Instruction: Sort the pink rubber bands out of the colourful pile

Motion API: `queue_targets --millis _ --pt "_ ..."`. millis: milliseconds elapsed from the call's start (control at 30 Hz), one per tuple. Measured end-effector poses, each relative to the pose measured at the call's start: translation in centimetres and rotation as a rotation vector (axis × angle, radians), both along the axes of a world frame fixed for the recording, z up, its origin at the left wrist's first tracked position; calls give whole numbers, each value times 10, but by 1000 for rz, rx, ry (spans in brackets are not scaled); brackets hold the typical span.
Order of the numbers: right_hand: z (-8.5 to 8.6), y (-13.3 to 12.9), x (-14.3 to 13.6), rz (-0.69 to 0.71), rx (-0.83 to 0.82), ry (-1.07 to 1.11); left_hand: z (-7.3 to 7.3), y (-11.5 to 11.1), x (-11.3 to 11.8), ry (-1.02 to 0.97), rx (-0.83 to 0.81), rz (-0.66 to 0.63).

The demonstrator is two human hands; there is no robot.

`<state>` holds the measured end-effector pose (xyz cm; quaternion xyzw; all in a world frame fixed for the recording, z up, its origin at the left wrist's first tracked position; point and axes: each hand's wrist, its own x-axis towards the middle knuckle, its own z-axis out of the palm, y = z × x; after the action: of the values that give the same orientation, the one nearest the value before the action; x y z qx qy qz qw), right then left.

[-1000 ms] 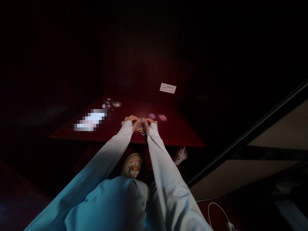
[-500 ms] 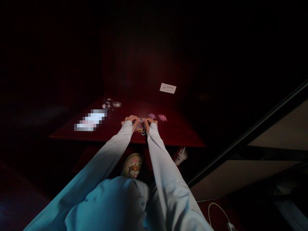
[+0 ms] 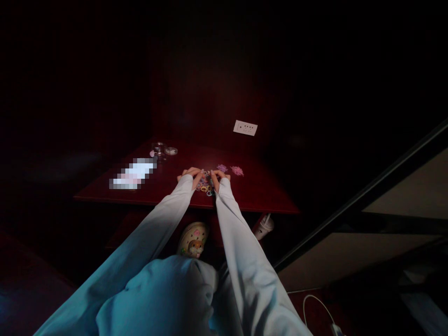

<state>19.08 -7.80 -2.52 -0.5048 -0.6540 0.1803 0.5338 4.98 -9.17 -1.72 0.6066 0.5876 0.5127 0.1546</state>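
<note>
Small multicoloured rings (image 3: 204,188) lie in a pile near the front edge of the dark red table (image 3: 168,198). My left hand (image 3: 191,173) is at the pile's left side, its fingers bent and closed over the rings. From the right, my right hand (image 3: 220,175) reaches to the same spot with thumb and fingers pinched. Whatever lies between the fingertips is too small to make out. Just beyond my right hand are a purple heap (image 3: 221,167) and a pink heap (image 3: 237,171) of small pieces.
A bright, blurred-out flat object (image 3: 135,174) lies on the table's left. Behind it stand a clear jar (image 3: 158,148) and a round lid (image 3: 171,151). A white socket (image 3: 245,128) is on the back wall. Below the table are a cup (image 3: 265,227) and a decorated shoe (image 3: 193,240).
The fingertips of my two hands have moved slightly apart, showing more of the rings between them. The whole view has shifted a little.
</note>
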Motion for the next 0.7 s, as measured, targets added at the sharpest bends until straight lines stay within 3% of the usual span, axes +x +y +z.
queue_targets --millis 700 --pt "3 -2 2 37 -21 16 -9 6 -4 20 66 0"
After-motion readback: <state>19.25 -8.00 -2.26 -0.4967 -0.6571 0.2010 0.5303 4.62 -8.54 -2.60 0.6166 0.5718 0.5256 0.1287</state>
